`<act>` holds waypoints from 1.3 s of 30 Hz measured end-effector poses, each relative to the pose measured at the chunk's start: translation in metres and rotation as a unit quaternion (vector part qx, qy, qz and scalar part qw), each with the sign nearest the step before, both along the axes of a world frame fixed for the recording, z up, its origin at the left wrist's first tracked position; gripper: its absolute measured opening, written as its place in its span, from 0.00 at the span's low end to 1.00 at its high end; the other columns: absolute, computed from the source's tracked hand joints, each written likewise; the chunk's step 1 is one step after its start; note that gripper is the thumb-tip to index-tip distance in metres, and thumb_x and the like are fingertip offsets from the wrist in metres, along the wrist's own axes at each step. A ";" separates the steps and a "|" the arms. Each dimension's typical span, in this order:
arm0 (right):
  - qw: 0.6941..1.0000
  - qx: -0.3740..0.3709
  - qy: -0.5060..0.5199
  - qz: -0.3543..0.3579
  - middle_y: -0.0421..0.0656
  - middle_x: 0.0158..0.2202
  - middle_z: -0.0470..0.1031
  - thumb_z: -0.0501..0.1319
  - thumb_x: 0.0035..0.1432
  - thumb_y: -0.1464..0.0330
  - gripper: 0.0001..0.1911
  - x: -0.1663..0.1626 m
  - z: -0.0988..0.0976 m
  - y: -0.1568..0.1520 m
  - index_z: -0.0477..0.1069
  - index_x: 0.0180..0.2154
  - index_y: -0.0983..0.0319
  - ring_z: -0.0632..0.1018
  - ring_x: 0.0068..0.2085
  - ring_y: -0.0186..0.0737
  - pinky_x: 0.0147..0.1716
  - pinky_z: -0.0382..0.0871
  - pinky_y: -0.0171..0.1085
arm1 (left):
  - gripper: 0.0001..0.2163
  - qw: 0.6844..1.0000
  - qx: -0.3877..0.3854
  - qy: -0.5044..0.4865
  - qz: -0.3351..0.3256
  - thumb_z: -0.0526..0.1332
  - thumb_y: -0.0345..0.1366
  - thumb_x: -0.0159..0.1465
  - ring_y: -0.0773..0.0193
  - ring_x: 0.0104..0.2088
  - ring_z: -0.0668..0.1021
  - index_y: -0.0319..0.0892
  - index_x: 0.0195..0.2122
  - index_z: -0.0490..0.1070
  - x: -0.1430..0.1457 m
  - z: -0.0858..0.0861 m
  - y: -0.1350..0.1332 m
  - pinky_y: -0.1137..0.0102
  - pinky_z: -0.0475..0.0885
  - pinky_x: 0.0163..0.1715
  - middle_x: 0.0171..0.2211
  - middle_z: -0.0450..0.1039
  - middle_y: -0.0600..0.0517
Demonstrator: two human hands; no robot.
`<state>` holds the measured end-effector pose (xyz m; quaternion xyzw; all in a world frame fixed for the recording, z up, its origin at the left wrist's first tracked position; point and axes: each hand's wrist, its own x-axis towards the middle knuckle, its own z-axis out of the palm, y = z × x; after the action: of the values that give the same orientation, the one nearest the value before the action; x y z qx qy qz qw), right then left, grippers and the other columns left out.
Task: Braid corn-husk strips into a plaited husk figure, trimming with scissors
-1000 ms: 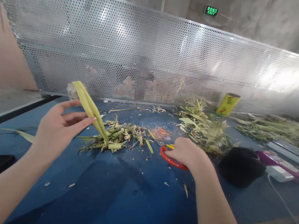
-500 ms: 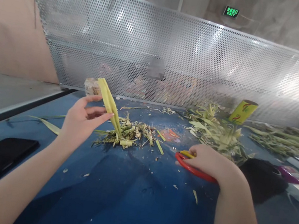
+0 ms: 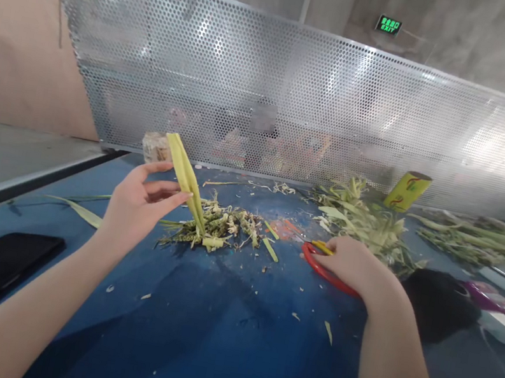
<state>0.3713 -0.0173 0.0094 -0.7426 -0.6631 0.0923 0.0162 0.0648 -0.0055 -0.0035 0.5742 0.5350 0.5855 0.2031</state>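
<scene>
A long yellow-green leaf (image 3: pixel 185 176) is pinched between the thumb and fingers of my left hand (image 3: pixel 138 199). It leans, with its lower end over a heap of plant trimmings (image 3: pixel 227 223). My right hand (image 3: pixel 353 267) is closed around red-handled scissors (image 3: pixel 323 270), whose blades point left toward an orange patch (image 3: pixel 287 229) on the blue tabletop (image 3: pixel 210 324). A yellow part shows at the scissors near my fingertips. Behind my right hand lies a pile of pale green leaves (image 3: pixel 363 223).
A perforated metal screen (image 3: pixel 233 70) rises along the back edge. A yellow tube (image 3: pixel 408 190) and a clear wrapped package (image 3: pixel 155 147) stand before it. Plant stems (image 3: pixel 486 241) and black cloth (image 3: pixel 439 304) lie right. A black phone-like slab (image 3: pixel 2 263) lies left.
My right hand has shifted slightly up and the scissors' blades now angle farther away from me. My left hand and the leaf have barely moved.
</scene>
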 end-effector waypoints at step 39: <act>0.997 0.006 -0.004 -0.077 0.51 0.33 0.73 0.56 0.46 0.61 0.14 -0.033 -0.024 0.013 0.71 0.31 0.63 0.75 0.32 0.43 0.26 0.64 0.35 | 0.26 1.000 -0.011 -0.004 0.021 0.66 0.39 0.44 0.62 0.32 0.76 0.42 0.45 0.62 0.006 0.010 -0.006 0.62 0.70 0.40 0.31 0.75 0.48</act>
<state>0.3378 -0.0048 -0.0145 -0.7919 -0.6044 0.0841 0.0248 0.0709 -0.0116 0.0063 0.5582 0.5523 0.5862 0.1993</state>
